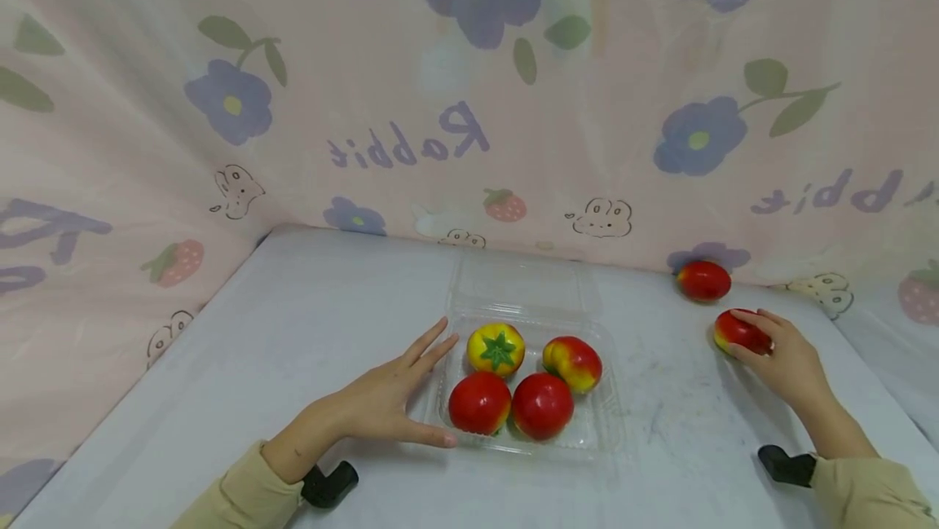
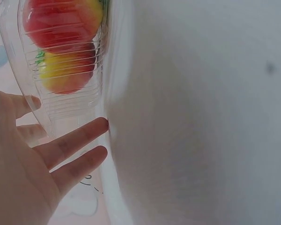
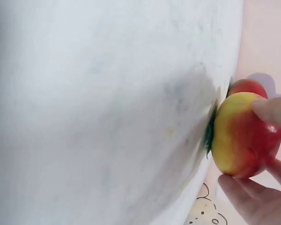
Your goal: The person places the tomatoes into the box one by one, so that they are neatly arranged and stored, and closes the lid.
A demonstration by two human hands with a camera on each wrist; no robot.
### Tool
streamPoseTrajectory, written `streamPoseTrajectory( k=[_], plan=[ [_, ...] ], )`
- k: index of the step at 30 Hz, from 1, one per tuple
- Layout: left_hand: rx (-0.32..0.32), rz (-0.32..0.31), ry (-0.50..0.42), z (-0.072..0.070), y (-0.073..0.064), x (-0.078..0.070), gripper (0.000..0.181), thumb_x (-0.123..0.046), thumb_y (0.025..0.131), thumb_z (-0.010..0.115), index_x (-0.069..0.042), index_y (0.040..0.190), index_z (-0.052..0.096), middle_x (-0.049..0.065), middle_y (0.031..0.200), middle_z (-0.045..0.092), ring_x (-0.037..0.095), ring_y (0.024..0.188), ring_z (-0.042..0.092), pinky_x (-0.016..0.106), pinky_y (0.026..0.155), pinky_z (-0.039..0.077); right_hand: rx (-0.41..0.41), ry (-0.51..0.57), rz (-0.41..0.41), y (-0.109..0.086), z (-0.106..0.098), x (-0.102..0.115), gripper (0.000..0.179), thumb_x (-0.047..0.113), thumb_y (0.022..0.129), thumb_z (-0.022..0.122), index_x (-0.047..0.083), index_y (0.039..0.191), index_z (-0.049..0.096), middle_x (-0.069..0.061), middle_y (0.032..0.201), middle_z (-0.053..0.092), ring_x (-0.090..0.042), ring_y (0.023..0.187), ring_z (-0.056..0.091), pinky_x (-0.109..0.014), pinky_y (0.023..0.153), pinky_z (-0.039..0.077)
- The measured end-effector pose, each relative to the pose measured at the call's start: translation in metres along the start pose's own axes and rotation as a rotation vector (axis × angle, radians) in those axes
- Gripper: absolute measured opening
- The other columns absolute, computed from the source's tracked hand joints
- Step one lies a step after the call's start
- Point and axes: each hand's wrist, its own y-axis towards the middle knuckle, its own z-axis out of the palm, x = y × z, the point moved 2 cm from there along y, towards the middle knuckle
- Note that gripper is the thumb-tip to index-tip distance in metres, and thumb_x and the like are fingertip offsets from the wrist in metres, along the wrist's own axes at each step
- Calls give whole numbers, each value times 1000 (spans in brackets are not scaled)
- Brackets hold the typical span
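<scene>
At the right of the head frame, the right hand (image 1: 788, 362) curls its thumb and fingers round a toy tomato (image 1: 742, 335), which lies well apart from the clear container (image 1: 583, 425) at lower centre. From the grip, the container sits to the left and slightly lower in the frame, its lid (image 1: 524, 284) folded back toward the top. The right hand is the nearer one to the held fruit; the left hand (image 1: 385, 403) is at the container's left edge, fingers spread and thumb apart, holding nothing. Whether its fingertips touch the plastic, I cannot tell.

The held tomato is squat and nearly round, its stem axis roughly upright, with green leaf (image 3: 210, 133) toward the table (image 1: 330, 301); yellow there melts into red above. Whether it rests on the surface is unclear. Just beyond it, toward the upper right, lies another tomato (image 1: 704, 281), glossy and oval in outline.

Four similar fruits stand in the container: two plain red ones (image 1: 480, 403) at the front, a yellow one (image 1: 495, 350) with its star-shaped leaf showing, and a lobed red-and-yellow one (image 1: 572, 364). The tray's thin, shiny walls are ribbed; the backdrop (image 1: 579, 105) is creased, printed fabric or sheet.
</scene>
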Motion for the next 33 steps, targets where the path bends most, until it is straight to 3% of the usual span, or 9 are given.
streamPoseTrajectory(
  k=[3, 8, 17, 18, 21, 24, 25, 33],
  plan=[
    [1, -4, 2, 0, 0, 0, 109, -69, 72, 68, -33, 155, 8, -16, 160, -12, 33, 136, 40, 61, 99, 42, 3, 1, -9, 2, 1, 1, 57, 11, 90, 64, -10, 136, 40, -43, 137, 27, -62, 117, 28, -73, 85, 39],
    [-7, 2, 11, 1, -1, 0, 109, -69, 71, 68, -29, 155, 10, -8, 162, -8, 34, 136, 40, 61, 98, 43, -7, 7, -32, 1, 3, 3, 56, 10, 88, 65, -9, 136, 42, -42, 138, 28, -60, 118, 29, -71, 86, 40],
    [-14, 4, 4, 1, 0, 0, 110, -69, 71, 69, -27, 155, 12, -6, 163, -6, 35, 136, 40, 61, 97, 44, -103, 10, -160, -6, 3, 18, 51, 6, 84, 70, -9, 129, 51, -38, 135, 37, -54, 112, 39, -62, 84, 45],
    [-14, 6, 3, 1, 0, 0, 110, -69, 71, 69, -27, 155, 12, -6, 163, -6, 35, 136, 40, 61, 97, 44, -109, 9, -171, -6, 2, 20, 51, 6, 83, 70, -9, 128, 52, -37, 135, 38, -53, 112, 39, -58, 82, 47],
    [-16, 12, 5, 1, 0, 1, 110, -69, 71, 69, -27, 155, 12, -6, 163, -6, 34, 136, 41, 60, 97, 44, -124, 18, -199, -7, 1, 25, 50, 4, 82, 72, -7, 128, 54, -36, 134, 40, -52, 112, 41, -23, 78, 55],
    [-16, 16, 6, 2, 0, 1, 110, -69, 71, 69, -27, 155, 12, -6, 163, -6, 33, 136, 41, 60, 97, 45, -125, 35, -210, -8, 1, 31, 51, 4, 82, 72, -3, 129, 54, -35, 135, 40, -51, 112, 41, 5, 69, 36],
    [-16, 17, 6, 2, 0, 1, 110, -69, 71, 68, -27, 155, 12, -6, 163, -6, 33, 136, 41, 60, 97, 45, -126, 40, -213, -9, 1, 33, 51, 5, 82, 72, -2, 130, 55, -35, 135, 40, -51, 112, 41, 8, 68, 27],
    [-15, 16, -1, 2, 0, 1, 110, -68, 71, 69, -27, 155, 12, -6, 163, -6, 34, 136, 40, 61, 97, 44, -164, 89, -288, -14, 2, 51, 51, 2, 82, 73, 1, 130, 56, -33, 135, 41, -50, 110, 43, 10, 75, 20]
  ],
)
